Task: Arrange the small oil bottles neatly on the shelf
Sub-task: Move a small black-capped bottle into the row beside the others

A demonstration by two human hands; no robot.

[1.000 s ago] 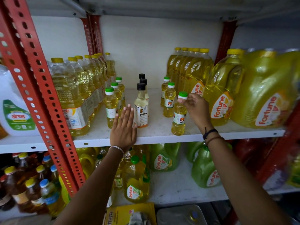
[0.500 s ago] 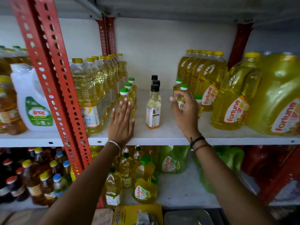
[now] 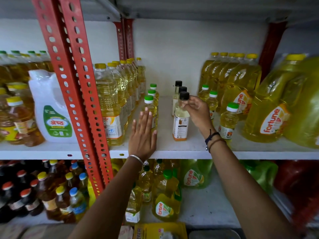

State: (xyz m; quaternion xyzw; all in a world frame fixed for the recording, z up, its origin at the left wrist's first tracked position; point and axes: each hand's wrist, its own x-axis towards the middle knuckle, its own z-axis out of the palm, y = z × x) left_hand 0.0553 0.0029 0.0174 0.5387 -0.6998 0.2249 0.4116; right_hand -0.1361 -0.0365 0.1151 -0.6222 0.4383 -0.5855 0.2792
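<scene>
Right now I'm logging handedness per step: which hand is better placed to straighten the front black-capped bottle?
Right. The right hand already grips the neck of the front black-capped bottle. The left hand lies flat on the shelf, beside the green-capped bottles.

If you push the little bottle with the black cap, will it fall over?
Probably, if pushed up high: the front black-capped bottle is tall and narrow. The right hand grips its neck, likely steadying it. It looks stiff, and the smooth white shelf should let it slide.
</scene>
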